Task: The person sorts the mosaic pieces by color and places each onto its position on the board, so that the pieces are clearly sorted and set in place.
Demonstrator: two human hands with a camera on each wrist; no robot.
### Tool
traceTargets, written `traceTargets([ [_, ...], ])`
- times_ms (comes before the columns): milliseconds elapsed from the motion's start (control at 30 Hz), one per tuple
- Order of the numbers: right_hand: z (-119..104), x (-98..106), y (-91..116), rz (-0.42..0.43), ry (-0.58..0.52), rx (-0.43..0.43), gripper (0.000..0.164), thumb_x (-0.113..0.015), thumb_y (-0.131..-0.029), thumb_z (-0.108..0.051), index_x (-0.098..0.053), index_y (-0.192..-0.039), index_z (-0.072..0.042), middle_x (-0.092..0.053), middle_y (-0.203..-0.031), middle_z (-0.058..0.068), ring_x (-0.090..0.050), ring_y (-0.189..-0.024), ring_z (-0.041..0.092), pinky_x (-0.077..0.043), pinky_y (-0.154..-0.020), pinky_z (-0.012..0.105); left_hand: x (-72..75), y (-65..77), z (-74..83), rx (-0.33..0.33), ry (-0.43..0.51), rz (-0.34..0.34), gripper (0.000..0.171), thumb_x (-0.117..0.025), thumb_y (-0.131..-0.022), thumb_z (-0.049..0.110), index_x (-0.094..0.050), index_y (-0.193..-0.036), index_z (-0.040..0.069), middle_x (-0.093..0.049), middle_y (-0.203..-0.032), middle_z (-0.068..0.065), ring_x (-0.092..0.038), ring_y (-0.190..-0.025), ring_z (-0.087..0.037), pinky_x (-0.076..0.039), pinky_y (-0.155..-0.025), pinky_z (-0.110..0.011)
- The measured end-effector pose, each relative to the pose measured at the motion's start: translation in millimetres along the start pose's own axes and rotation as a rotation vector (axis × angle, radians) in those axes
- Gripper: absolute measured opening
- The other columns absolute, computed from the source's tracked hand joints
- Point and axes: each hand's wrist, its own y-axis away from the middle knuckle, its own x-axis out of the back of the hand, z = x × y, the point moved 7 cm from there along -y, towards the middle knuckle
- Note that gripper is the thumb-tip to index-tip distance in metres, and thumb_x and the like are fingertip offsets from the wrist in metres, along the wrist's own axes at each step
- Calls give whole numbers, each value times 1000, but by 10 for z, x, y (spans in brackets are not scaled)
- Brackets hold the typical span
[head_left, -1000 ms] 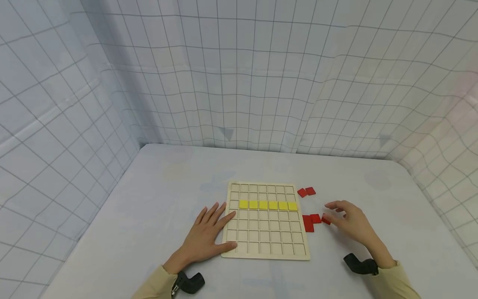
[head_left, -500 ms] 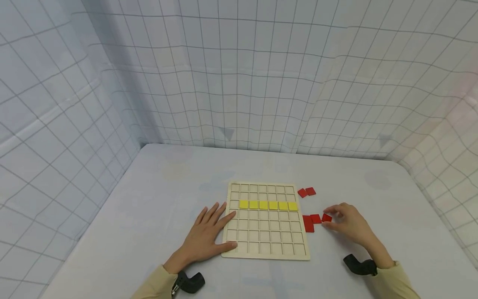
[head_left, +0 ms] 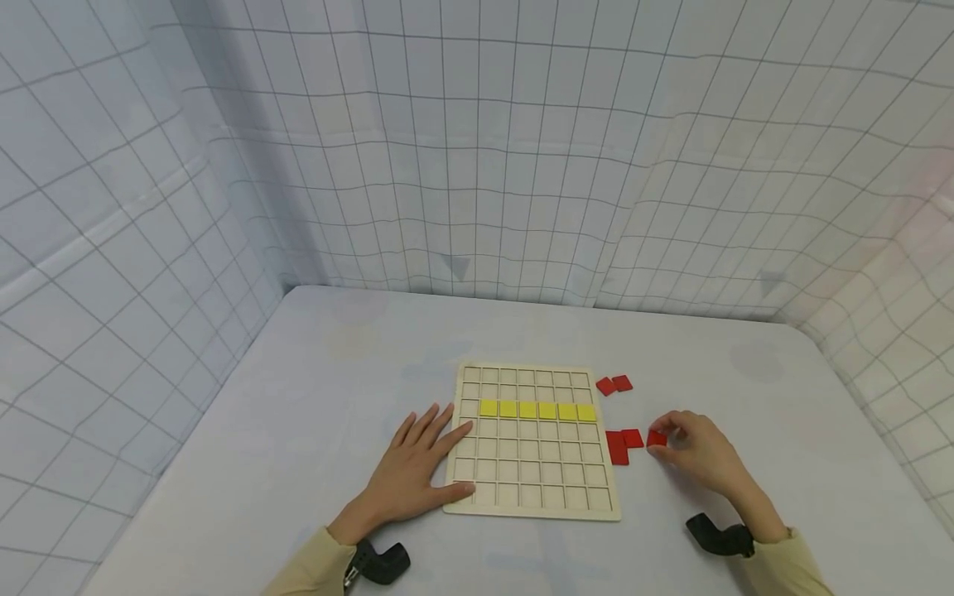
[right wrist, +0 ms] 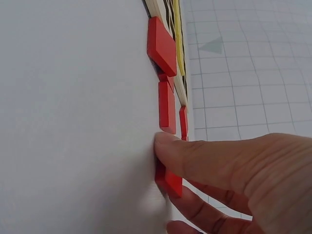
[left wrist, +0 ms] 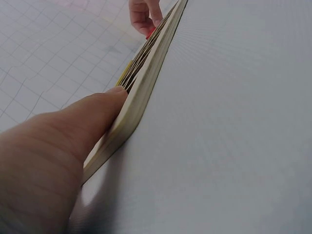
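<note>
A pale wooden grid board [head_left: 537,473] lies on the table, with a row of yellow square tiles [head_left: 527,410] in its third row from the back. My left hand [head_left: 406,476] rests spread over the board's left edge; in the left wrist view its thumb [left wrist: 97,109] presses on the rim. To the right of the board, my right hand [head_left: 701,451] pinches a red square tile [head_left: 657,439] between thumb and fingers. The right wrist view shows the thumb across this red tile [right wrist: 170,184], close to the tabletop.
Just left of the pinched tile lies another red tile [head_left: 633,438], next to red tiles [head_left: 617,448] against the board's right edge. Two more red tiles [head_left: 606,386] lie farther back. A grid-patterned white curtain [head_left: 522,182] hangs behind the table [head_left: 358,348].
My right thumb and fingers have come together on the red tile, which now sits slightly farther right. My left hand has stayed on the board.
</note>
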Motion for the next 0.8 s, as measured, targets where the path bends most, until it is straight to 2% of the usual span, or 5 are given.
traceTargets([
  [167, 9, -3, 31, -13, -14, -25, 26, -80, -75, -13, -64, -95, -9, -56, -84, 0, -50, -80, 21, -46, -66, 35, -1, -1, -5, -1, 7, 4, 80, -53, -85, 66, -35, -149, 22, -22, -155, -10, -14, -142, -30, -8, -111, -52],
  [433, 76, -25, 83, -60, -79, -110, 32, -81, -76, -24, -61, -97, -12, -56, -82, 1, -52, -73, 18, -44, -59, 31, -7, -1, -11, 1, 8, 4, 81, -53, -84, 66, -34, -149, 22, -21, -155, -9, -13, -142, -29, -7, -111, -52],
  [800, 98, -25, 108, -44, -78, -135, 33, -82, -74, -24, -61, -96, -12, -53, -80, 1, -51, -70, 18, -41, -56, 31, -22, -3, -16, 2, 7, 11, 80, -53, -84, 67, -35, -149, 23, -21, -155, -9, -13, -142, -29, -7, -111, -51],
])
